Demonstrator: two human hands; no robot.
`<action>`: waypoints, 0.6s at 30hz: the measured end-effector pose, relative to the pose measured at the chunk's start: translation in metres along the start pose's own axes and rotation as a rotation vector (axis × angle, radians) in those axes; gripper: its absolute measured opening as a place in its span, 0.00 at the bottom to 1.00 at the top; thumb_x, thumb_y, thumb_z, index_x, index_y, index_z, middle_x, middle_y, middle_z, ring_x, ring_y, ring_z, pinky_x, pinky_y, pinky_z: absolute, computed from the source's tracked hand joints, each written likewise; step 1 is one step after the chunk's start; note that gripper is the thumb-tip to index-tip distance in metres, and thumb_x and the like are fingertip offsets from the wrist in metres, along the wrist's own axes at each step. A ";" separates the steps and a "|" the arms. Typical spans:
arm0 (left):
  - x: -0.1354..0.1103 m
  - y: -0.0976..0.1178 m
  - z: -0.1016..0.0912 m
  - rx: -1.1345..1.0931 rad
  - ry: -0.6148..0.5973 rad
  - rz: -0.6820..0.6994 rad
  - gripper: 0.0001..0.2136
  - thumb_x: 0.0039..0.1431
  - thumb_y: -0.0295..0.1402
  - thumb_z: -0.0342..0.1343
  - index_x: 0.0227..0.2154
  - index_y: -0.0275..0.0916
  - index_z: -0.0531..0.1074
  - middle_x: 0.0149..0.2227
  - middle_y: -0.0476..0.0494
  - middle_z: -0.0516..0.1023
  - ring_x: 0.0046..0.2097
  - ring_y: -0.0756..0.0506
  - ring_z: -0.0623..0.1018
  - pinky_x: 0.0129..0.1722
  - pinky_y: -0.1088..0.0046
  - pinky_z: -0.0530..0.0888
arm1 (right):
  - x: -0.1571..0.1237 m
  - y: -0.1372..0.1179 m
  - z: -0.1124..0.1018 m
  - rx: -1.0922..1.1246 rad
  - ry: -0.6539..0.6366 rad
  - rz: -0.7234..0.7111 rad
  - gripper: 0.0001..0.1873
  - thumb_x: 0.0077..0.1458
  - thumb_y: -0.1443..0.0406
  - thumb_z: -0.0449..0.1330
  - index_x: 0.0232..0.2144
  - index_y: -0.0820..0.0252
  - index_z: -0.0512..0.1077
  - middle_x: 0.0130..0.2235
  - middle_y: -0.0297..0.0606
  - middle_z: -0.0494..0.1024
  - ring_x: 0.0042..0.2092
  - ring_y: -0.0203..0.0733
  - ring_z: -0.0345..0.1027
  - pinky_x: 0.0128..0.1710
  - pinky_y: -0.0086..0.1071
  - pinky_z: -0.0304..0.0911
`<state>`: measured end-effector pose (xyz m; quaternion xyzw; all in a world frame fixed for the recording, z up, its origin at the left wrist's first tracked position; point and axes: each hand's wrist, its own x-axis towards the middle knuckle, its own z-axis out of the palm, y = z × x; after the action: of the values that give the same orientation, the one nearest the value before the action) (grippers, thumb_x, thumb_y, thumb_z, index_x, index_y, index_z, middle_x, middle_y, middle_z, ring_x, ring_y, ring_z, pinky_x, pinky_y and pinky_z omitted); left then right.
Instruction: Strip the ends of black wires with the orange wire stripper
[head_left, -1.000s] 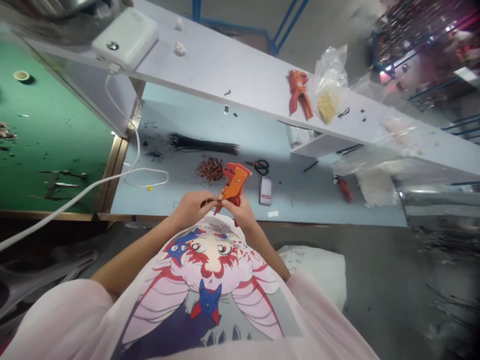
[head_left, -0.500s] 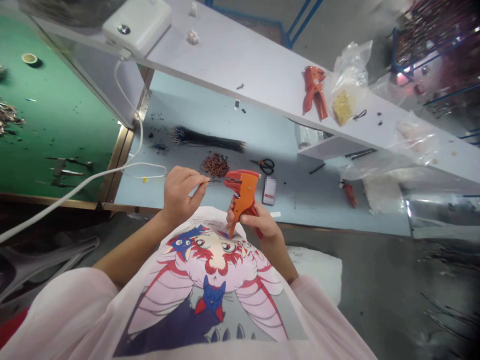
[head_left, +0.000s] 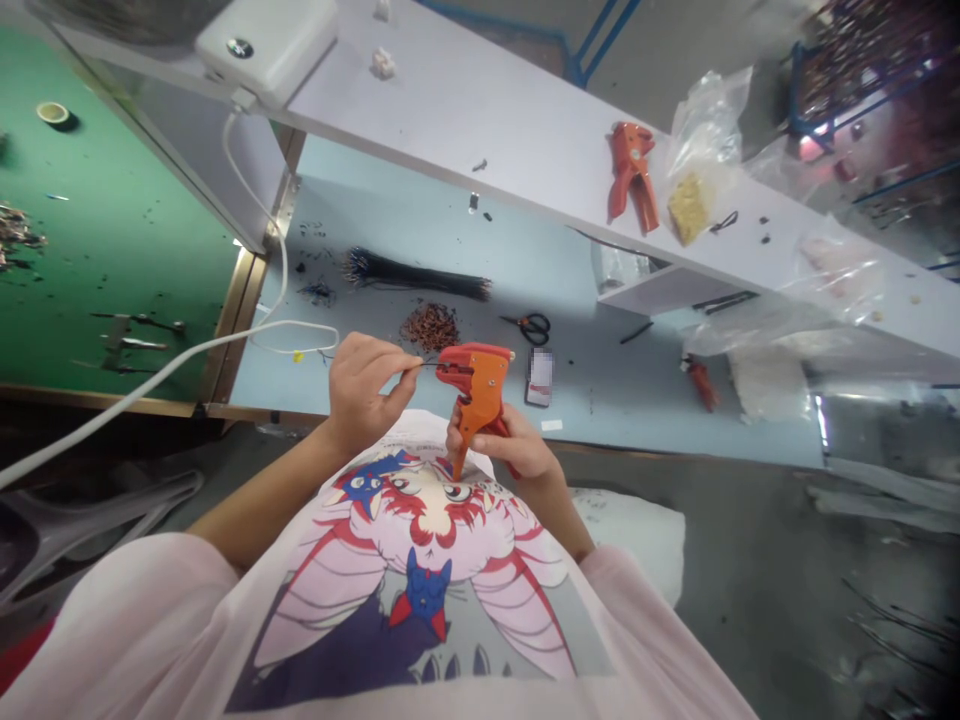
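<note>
Between thumb and forefinger, my left hand (head_left: 369,388) pinches a thin dark wire (head_left: 430,364). The wire's free end points right, at the jaws of an orange and red wire stripper (head_left: 484,388); whether it lies between the jaws is too small to tell. My right hand (head_left: 517,442) is wrapped round the stripper's handles, holding it upright in front of my shirt. Just beyond the jaws lies a pile of short copper-coloured scraps (head_left: 430,327) on the light blue table (head_left: 540,285). Behind that is a bundle of black wires (head_left: 416,275).
Black-handled scissors (head_left: 534,328) and a phone (head_left: 539,376) lie right of the scrap pile. A raised shelf (head_left: 525,130) runs along the back, bearing a second orange-red stripper (head_left: 632,178) and a white box (head_left: 270,45). From it a white cable (head_left: 281,270) hangs across the left side.
The stripper in my right hand has moved slightly left, so its jaws are now at the wire's end. My left hand has stayed almost still, pinching the wire.
</note>
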<state>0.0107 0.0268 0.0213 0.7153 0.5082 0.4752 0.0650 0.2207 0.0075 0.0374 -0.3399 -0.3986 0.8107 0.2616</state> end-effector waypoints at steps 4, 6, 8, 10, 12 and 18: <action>0.000 0.000 0.000 0.011 -0.023 -0.007 0.03 0.55 0.31 0.55 0.28 0.40 0.72 0.27 0.47 0.76 0.32 0.48 0.73 0.37 0.67 0.68 | 0.000 0.001 0.002 0.005 0.028 0.007 0.17 0.46 0.59 0.65 0.35 0.62 0.66 0.29 0.35 0.70 0.27 0.38 0.68 0.28 0.34 0.68; 0.000 0.000 0.001 0.009 -0.025 -0.003 0.02 0.54 0.31 0.55 0.29 0.40 0.72 0.28 0.47 0.76 0.32 0.47 0.74 0.37 0.67 0.68 | 0.000 0.001 0.003 0.001 0.034 0.008 0.18 0.46 0.58 0.65 0.34 0.62 0.66 0.29 0.34 0.69 0.27 0.37 0.68 0.26 0.33 0.68; 0.000 0.000 0.001 0.004 -0.024 0.000 0.02 0.54 0.31 0.55 0.29 0.40 0.72 0.28 0.47 0.76 0.32 0.47 0.73 0.37 0.67 0.68 | 0.001 0.001 0.003 -0.001 0.026 0.008 0.17 0.46 0.58 0.65 0.34 0.62 0.66 0.29 0.34 0.69 0.27 0.37 0.67 0.26 0.33 0.68; 0.000 0.000 0.001 -0.002 -0.022 0.001 0.02 0.54 0.31 0.55 0.29 0.40 0.72 0.28 0.47 0.76 0.32 0.48 0.73 0.37 0.67 0.68 | 0.001 0.001 0.003 0.000 0.012 0.011 0.17 0.46 0.58 0.65 0.34 0.62 0.66 0.28 0.34 0.69 0.27 0.37 0.67 0.26 0.33 0.68; -0.001 -0.001 0.001 -0.008 -0.018 0.004 0.02 0.55 0.30 0.55 0.30 0.41 0.71 0.28 0.47 0.76 0.32 0.48 0.73 0.37 0.67 0.68 | 0.001 0.001 0.003 -0.005 0.005 0.016 0.16 0.47 0.58 0.65 0.34 0.62 0.66 0.28 0.34 0.69 0.27 0.37 0.67 0.25 0.33 0.68; -0.003 -0.003 0.002 -0.016 -0.024 0.017 0.02 0.54 0.30 0.55 0.31 0.40 0.72 0.29 0.47 0.76 0.33 0.48 0.73 0.38 0.67 0.67 | 0.002 0.002 0.001 -0.052 0.008 0.003 0.14 0.50 0.60 0.63 0.33 0.62 0.66 0.26 0.34 0.70 0.25 0.36 0.66 0.24 0.32 0.67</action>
<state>0.0096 0.0268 0.0166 0.7247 0.4976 0.4712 0.0726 0.2185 0.0073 0.0353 -0.3502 -0.4179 0.7991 0.2531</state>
